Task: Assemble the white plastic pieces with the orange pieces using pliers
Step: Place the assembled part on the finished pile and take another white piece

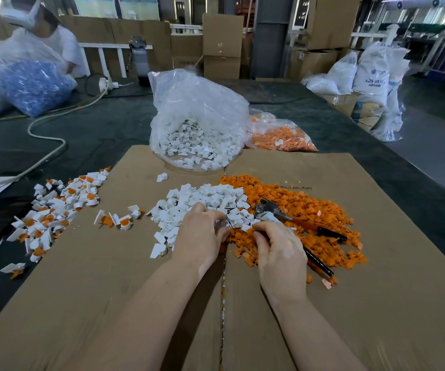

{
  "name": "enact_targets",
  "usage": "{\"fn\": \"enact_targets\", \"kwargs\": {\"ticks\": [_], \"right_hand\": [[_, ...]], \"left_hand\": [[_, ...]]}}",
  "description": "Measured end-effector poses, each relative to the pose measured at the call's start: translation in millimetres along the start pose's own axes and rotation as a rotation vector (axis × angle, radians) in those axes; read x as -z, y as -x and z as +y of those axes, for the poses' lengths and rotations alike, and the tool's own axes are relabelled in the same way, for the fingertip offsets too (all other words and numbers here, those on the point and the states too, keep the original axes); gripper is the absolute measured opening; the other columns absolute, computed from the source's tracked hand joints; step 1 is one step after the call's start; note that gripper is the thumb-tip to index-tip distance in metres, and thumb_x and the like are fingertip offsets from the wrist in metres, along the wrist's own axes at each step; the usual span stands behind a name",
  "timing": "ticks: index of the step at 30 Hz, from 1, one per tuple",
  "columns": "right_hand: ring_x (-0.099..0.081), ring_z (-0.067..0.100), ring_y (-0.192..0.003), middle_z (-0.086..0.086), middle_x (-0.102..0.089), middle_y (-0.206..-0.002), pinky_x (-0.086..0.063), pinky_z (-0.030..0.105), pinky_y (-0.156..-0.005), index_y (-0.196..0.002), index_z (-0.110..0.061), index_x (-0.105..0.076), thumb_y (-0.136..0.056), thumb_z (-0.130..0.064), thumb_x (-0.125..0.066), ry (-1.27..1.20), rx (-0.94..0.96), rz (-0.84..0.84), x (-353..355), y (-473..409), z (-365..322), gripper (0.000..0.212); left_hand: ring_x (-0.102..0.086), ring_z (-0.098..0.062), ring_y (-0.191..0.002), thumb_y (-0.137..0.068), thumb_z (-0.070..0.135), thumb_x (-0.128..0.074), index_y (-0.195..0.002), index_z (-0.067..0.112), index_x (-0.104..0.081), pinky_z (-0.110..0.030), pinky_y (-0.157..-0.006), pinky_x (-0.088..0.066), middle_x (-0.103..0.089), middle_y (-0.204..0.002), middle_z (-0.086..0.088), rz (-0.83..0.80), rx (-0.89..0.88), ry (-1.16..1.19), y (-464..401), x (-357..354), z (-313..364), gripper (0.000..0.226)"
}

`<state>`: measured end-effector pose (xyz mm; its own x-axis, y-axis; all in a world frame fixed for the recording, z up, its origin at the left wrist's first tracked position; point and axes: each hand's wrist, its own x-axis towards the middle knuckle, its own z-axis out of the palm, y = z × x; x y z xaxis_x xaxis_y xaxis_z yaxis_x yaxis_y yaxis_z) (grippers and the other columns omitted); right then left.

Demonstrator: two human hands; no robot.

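A flattened cardboard sheet (269, 317) is spread over the dark tabletop (109, 124), and on it a heap of white plastic pieces (205, 202) is seen just left of, and touching, a wider heap of orange pieces (309, 210). The left hand (202, 234) is laid at the near edge of the white heap with its fingers curled around something small and greyish; what is held is mostly hidden by the fingers and cannot be made out. The right hand (280, 253) is placed beside it over the orange heap, its fingers curled downward, and whether anything is gripped cannot be told. The pliers (272, 210) are lying on the orange heap just beyond the right hand, with 2 black-tipped handles partly covered by that hand. Assembled white-and-orange parts (55, 210) are scattered at the left. A clear bag of white pieces (194, 116) and a bag of orange pieces (280, 135) are seen further back, the latter partly hidden.
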<state>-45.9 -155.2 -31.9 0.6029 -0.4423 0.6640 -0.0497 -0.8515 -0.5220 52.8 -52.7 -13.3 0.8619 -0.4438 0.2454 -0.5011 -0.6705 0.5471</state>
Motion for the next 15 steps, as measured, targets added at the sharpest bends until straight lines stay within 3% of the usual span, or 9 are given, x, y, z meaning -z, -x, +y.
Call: {"fn": "enact_targets", "kwargs": {"ticks": [5, 11, 15], "right_hand": [[-0.064, 0.021, -0.079, 0.002, -0.069, -0.083, -0.051, 0.036, -0.073, -0.087, -0.008, -0.069, -0.080, 0.000, -0.069, -0.030, -0.034, -0.017, 0.9, -0.6, -1.8, 0.010], [-0.060, 0.019, -0.075, 0.001, -0.066, -0.078, -0.051, 0.039, -0.069, -0.084, -0.007, -0.067, -0.083, -0.005, -0.068, -0.074, -0.057, -0.022, 2.6, -0.3, -2.1, 0.003], [-0.058, 0.015, -0.074, 0.000, -0.065, -0.078, -0.049, 0.033, -0.068, -0.083, -0.009, -0.066, -0.082, -0.005, -0.068, -0.067, -0.048, -0.005, 2.5, -0.8, -3.4, 0.004]], "left_hand": [[-0.052, -0.021, -0.098, -0.085, 0.025, -0.065, -0.109, 0.017, -0.066, -0.025, -0.082, -0.040, -0.040, -0.096, 0.002, -0.029, 0.045, 0.022, -3.5, 1.3, 4.3, 0.025], [-0.051, -0.017, -0.091, -0.085, 0.020, -0.066, -0.088, 0.022, -0.064, -0.022, -0.072, -0.037, -0.041, -0.092, 0.003, -0.016, 0.079, 0.077, -3.7, 0.9, 8.7, 0.004], [-0.051, -0.019, -0.099, -0.083, 0.025, -0.068, -0.106, 0.017, -0.067, -0.024, -0.081, -0.041, -0.042, -0.098, 0.001, -0.023, 0.057, 0.059, -2.8, -1.5, 5.5, 0.024]]}}
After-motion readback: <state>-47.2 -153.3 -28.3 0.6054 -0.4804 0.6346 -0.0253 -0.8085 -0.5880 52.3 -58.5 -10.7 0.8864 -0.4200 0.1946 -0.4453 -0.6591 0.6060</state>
